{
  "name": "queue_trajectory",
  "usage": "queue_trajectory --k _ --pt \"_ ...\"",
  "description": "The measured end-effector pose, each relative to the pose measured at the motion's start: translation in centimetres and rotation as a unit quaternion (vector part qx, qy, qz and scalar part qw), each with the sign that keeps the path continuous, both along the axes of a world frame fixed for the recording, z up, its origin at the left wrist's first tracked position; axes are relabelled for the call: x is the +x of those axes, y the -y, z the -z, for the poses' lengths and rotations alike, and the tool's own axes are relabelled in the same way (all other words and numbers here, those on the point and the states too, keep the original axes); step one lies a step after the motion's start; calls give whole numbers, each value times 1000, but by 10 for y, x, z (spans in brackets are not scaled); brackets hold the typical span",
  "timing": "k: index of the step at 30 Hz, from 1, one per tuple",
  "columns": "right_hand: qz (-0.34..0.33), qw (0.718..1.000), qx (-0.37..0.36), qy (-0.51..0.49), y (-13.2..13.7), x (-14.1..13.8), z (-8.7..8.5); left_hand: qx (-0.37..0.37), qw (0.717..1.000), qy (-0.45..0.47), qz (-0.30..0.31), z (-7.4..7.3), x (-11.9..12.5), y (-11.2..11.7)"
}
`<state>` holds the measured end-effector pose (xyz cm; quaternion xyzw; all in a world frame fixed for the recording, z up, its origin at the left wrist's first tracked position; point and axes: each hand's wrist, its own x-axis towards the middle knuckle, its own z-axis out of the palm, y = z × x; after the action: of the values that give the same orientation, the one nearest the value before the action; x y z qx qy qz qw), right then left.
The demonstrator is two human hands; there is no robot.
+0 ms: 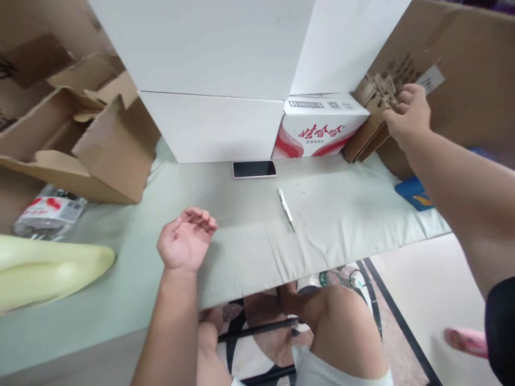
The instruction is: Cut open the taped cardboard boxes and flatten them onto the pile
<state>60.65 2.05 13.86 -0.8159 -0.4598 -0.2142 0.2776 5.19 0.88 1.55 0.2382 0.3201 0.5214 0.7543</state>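
While left hand (187, 238) is hovering, slack and empty, near table's (241, 214) front edge, right hand (412, 112) is hanging by cardboard strips (378, 91) toward back right corner, grip unclear; hasty tug risking spill.

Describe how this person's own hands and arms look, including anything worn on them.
The left hand and right hand are bare; no glove, ring, watch or bracelet shows on either. The right arm is uncovered up to a dark, black-looking fabric sleeve at the picture's edge. The left forearm shows no sleeve.
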Motion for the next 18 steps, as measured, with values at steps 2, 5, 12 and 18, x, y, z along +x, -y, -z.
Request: queue_trajectory --k 2,5,12,18 --pt "-16 997 -18 -71 -6 -56 -27 10 1000 19 -17 -3 -12 4" --pt "-91 992 -51 -75 -21 -152 -45 32 998 42 -44 -7 -28 9" --pt "-520 842 -142 28 -72 -369 -3 97 993 38 -57 -11 -51 13" --pt "-578 780 -239 14 -98 -543 21 130 989 28 -61 -9 -66 12"
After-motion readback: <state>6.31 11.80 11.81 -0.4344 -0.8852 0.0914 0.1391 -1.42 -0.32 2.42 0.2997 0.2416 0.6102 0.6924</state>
